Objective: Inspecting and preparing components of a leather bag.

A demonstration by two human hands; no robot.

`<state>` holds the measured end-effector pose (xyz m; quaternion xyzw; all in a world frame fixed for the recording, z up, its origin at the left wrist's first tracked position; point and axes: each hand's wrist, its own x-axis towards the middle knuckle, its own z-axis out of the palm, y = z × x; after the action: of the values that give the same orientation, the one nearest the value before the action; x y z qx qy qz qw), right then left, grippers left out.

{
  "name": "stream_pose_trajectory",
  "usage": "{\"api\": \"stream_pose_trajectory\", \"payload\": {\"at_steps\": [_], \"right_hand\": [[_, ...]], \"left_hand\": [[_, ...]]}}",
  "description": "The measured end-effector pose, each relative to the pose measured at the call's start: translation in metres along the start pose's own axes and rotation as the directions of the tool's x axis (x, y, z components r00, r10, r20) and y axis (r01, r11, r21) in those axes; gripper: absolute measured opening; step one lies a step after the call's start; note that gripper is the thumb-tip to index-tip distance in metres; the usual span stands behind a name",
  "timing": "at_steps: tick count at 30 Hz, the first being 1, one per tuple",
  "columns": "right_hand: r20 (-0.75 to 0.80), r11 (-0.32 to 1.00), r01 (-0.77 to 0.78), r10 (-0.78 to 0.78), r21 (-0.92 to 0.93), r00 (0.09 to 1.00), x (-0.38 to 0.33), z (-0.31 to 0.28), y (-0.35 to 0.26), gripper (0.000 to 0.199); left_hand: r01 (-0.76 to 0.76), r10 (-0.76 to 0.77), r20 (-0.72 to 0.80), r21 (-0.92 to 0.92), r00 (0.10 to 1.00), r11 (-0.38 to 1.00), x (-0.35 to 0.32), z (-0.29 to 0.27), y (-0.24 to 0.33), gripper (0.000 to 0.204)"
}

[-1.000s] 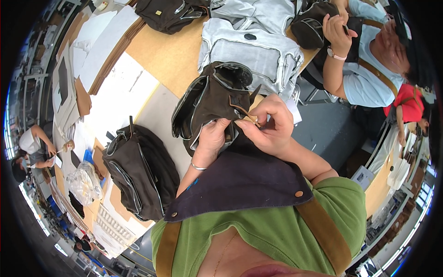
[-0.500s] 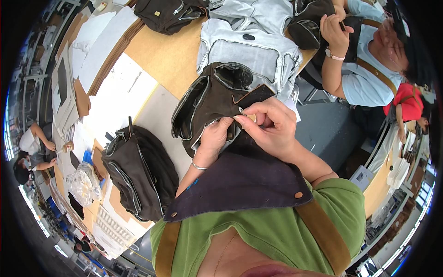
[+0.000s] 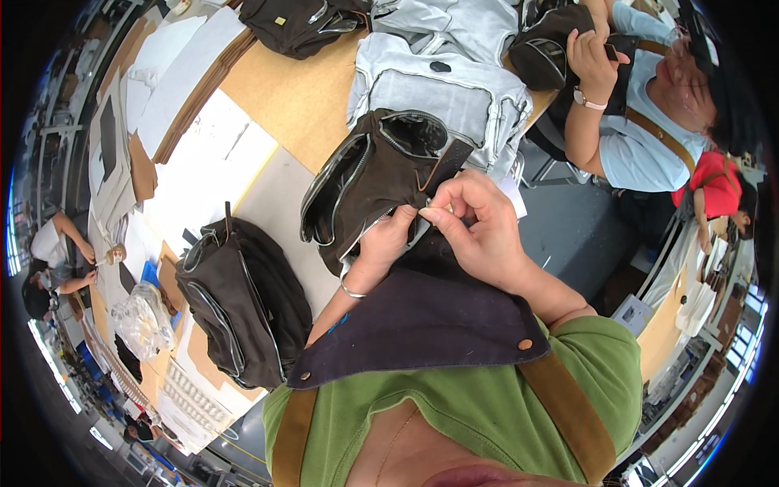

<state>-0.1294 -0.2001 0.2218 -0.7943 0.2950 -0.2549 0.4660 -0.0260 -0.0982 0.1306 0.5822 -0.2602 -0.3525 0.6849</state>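
In front of me a dark brown fabric bag (image 3: pixel 357 183) lies tilted on the table, its zipped openings gaping. My left hand (image 3: pixel 385 239) is closed on the bag's near edge, thumb on top, beside a zipper. Close by, my right hand (image 3: pixel 479 219) makes a pinch at the bag's right side. A small, pale, shiny piece shows at its fingertips, too covered to name. A dark strap (image 3: pixel 450 165) with a tan edge sticks up just beyond the right fingers. What the left fingers do underneath is hidden.
Another dark brown bag (image 3: pixel 243 308) stands at left. Grey-white bag pieces (image 3: pixel 438 97) lie beyond, with more brown bags (image 3: pixel 304 24) behind. Cardboard and paper sheets (image 3: pixel 174 89) are stacked far left. At right sits a co-worker in a light blue shirt (image 3: pixel 645 150).
The dark strap has turned to look narrower and more upright. My right fingers have closed tighter around the small piece, hiding more of it. My left hand has shifted slightly right.
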Motion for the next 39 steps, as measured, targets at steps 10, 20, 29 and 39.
{"api": "stream_pose_trajectory", "payload": {"at_steps": [10,20,29,39], "right_hand": [[-0.042,0.938,-0.025,0.042,0.347,0.998,-0.009,0.018,0.013,0.03],[0.02,0.776,-0.074,0.079,0.626,0.997,0.001,0.012,0.011,0.011],[0.004,0.856,0.054,-0.065,0.513,0.998,0.005,0.016,0.019,0.008],[-0.039,0.824,-0.049,0.086,0.564,0.996,0.006,0.016,0.013,0.005]], "left_hand": [[0.242,-0.222,0.152,-0.133,0.963,0.961,0.0,-0.007,0.0,0.026],[0.225,-0.167,0.183,-0.36,0.969,0.905,0.01,-0.009,0.002,0.023],[0.235,-0.163,0.217,-0.37,0.963,0.899,0.011,-0.012,0.01,0.031],[0.237,-0.151,0.241,-0.385,0.959,0.892,0.008,-0.015,0.014,0.037]]}}
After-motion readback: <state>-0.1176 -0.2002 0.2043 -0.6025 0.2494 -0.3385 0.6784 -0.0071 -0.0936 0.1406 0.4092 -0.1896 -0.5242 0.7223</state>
